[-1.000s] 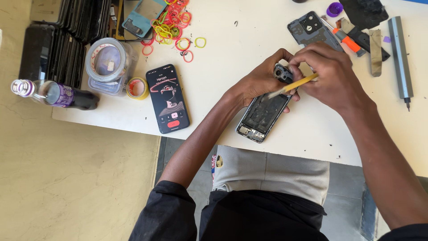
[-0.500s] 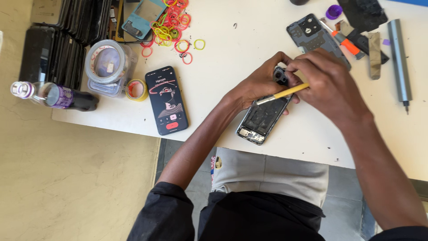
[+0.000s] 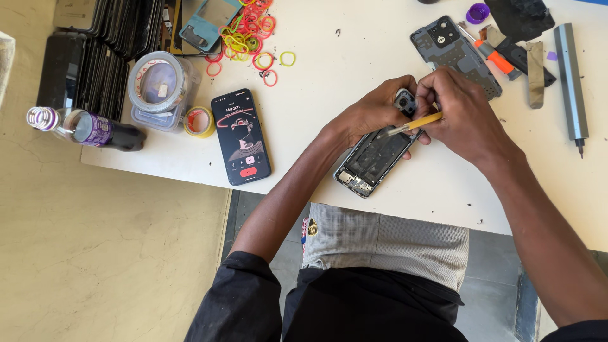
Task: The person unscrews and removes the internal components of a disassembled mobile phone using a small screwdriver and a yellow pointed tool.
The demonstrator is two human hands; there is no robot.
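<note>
1. The right hand [image 3: 465, 114] has its fingers pinched shut on yellow-handled tweezers [image 3: 411, 125], whose metal tips point left onto the insides of an opened phone [image 3: 373, 158].
2. The left hand [image 3: 377, 111] curls closed over the top end of that phone, by the camera module, and holds it against the white table [image 3: 354, 69].
3. The opened phone lies tilted near the table's front edge, its lower end just above the person's lap.
4. A grey back cover [image 3: 453, 50] lies just beyond the right hand, with an orange-handled tool [image 3: 491, 54] beside it and a grey metal screwdriver [image 3: 570, 82] farther right.
5. To the left a lit black phone [image 3: 240, 136] lies face up, well apart from the hands.
6. Beyond it are tape rolls [image 3: 161, 85], a dark bottle [image 3: 88, 128] on its side, and scattered coloured rubber bands [image 3: 250, 31].
</note>
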